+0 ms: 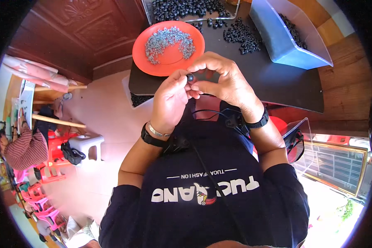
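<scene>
Both hands meet just in front of the near rim of a red plate (139, 62) that holds a heap of small shiny silver metal pieces (169, 35). My left hand (167, 97) pinches a small round black part (190, 77) between thumb and fingers. From the other side, my right hand (231, 82) curves its thumb and forefinger around the same part, its fingertips touching it or very close. Some of the fingertips hide one another. Whether a silver piece is also between the fingers cannot be made out.
On the dark table (268, 82) lie loose black parts (242, 36). A clear bin (149, 14) and a bluish bin (289, 56) hold more. Another tub (142, 103) sits below the table edge. At left are a grey stool (89, 142), red stools and a person in a striped sleeve (29, 149).
</scene>
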Motion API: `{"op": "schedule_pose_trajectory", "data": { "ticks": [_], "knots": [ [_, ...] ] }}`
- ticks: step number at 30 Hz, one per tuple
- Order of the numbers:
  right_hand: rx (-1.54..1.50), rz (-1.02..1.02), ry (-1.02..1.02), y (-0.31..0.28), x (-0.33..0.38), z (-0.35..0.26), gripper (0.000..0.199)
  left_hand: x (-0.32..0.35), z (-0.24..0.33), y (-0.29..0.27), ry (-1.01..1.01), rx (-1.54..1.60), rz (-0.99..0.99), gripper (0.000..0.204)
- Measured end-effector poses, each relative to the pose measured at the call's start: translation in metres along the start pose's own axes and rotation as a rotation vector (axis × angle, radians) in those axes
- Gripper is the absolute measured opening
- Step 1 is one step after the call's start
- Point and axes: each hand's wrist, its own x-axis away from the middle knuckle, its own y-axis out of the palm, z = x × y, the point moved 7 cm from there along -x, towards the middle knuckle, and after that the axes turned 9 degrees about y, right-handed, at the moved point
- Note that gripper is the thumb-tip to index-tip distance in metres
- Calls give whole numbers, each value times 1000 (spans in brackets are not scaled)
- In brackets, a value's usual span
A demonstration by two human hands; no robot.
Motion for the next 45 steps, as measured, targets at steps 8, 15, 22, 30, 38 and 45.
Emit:
{"op": "schedule_pose_trajectory", "data": {
  "ticks": [8, 15, 22, 30, 38, 45],
  "knots": [
    [-113, 11, 26, 4, 10, 7, 31, 2, -2, -1, -25, 51, -24, 23],
    [31, 101, -134, 0, 13, -5, 27, 4, 6, 0, 82, -133, -20, 17],
    [53, 102, -199, 4, 13, -2, 25, 6, 8, 2, 95, -114, -32, 20],
    [-449, -15, 89, 13, 16, 25, 21, 4, -4, -4, 13, -58, -133, 28],
    [-174, 61, -92, 10, 16, 17, 26, 5, -1, -3, 35, -70, -7, 19],
    [-87, 97, -134, 10, 18, 17, 24, 6, -2, -6, 49, -137, -68, 25]
  ]
}}
